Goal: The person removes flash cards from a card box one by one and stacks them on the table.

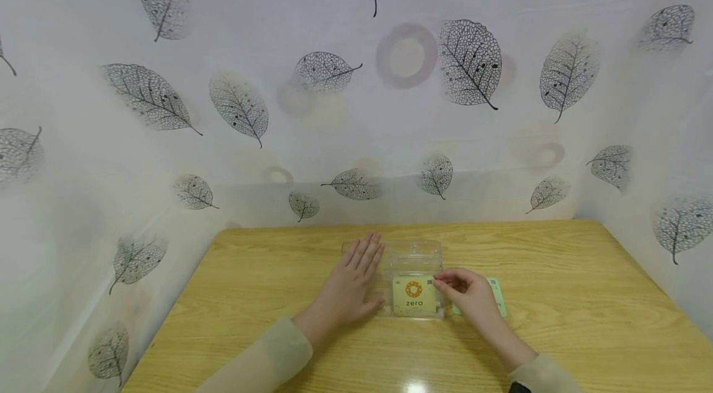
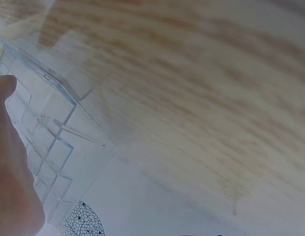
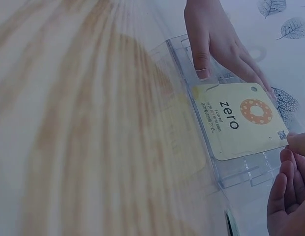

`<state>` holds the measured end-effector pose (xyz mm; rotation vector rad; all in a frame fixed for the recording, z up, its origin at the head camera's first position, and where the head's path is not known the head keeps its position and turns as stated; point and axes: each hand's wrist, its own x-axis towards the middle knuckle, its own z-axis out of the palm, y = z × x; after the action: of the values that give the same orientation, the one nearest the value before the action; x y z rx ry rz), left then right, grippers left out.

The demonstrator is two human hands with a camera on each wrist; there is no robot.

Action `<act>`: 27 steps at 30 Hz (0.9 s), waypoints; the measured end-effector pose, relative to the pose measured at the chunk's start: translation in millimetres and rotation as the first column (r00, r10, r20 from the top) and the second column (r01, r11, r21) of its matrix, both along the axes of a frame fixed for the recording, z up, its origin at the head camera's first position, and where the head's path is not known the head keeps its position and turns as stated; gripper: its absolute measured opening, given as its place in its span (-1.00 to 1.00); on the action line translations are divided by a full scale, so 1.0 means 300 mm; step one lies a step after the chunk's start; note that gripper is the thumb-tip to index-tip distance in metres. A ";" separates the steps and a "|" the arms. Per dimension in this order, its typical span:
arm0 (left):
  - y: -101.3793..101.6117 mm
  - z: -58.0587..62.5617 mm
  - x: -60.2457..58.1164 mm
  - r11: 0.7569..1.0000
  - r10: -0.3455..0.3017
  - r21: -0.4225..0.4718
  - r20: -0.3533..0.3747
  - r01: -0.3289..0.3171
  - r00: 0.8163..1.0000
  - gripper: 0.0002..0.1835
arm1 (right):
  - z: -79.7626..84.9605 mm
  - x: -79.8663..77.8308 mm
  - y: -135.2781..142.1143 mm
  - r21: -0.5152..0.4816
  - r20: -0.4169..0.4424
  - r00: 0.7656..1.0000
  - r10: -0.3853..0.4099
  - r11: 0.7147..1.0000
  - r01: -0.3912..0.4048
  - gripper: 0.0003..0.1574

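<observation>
A yellow flash card point(image 1: 414, 297) printed "zero" with an orange ring lies over the right part of a clear plastic case point(image 1: 414, 248). My right hand point(image 1: 471, 295) pinches the card's upper right corner between thumb and fingertips, plain in the right wrist view on the card point(image 3: 238, 120). My left hand point(image 1: 352, 285) lies with straight fingers on the left part of the case, thumb pointing toward the card. In the left wrist view the case point(image 2: 49, 128) shows moulded compartments beside the hand point(image 2: 15, 177).
Partly under my right hand, a green card point(image 1: 497, 296) lies on the wooden table point(image 1: 562, 294), right of the case. Behind the table hangs a pale cloth backdrop point(image 1: 356, 133) with leaf prints, which also closes off both sides.
</observation>
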<state>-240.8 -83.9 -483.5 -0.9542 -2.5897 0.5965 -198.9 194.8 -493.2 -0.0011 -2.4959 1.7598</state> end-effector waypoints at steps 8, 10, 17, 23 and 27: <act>0.000 0.002 -0.004 1.000 0.008 -0.014 0.004 -0.008 1.000 0.11 | 0.001 -0.001 -0.005 0.014 -0.025 1.000 -0.014 1.000 0.014 -0.81; 0.000 0.001 -0.004 1.000 0.005 -0.012 0.001 -0.005 1.000 0.11 | 0.002 0.000 -0.006 0.014 -0.031 0.999 -0.014 1.000 0.015 -0.82; 0.000 -0.003 -0.002 1.000 0.002 -0.012 -0.009 -0.002 1.000 0.12 | 0.004 -0.001 -0.008 0.018 -0.013 1.000 -0.014 1.000 0.014 -0.81; 0.001 -0.003 0.000 1.000 0.008 -0.021 -0.019 -0.008 1.000 0.12 | 0.005 0.000 -0.008 0.008 -0.003 1.000 -0.008 1.000 0.008 -0.79; 0.001 -0.001 0.001 1.000 0.009 -0.022 -0.016 -0.009 1.000 0.12 | 0.004 -0.001 -0.007 0.017 -0.015 1.000 -0.003 1.000 0.003 -0.82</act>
<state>-240.6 -83.7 -483.8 -0.9415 -2.5801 0.6342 -199.4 192.6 -492.0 0.0088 -2.4990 1.7310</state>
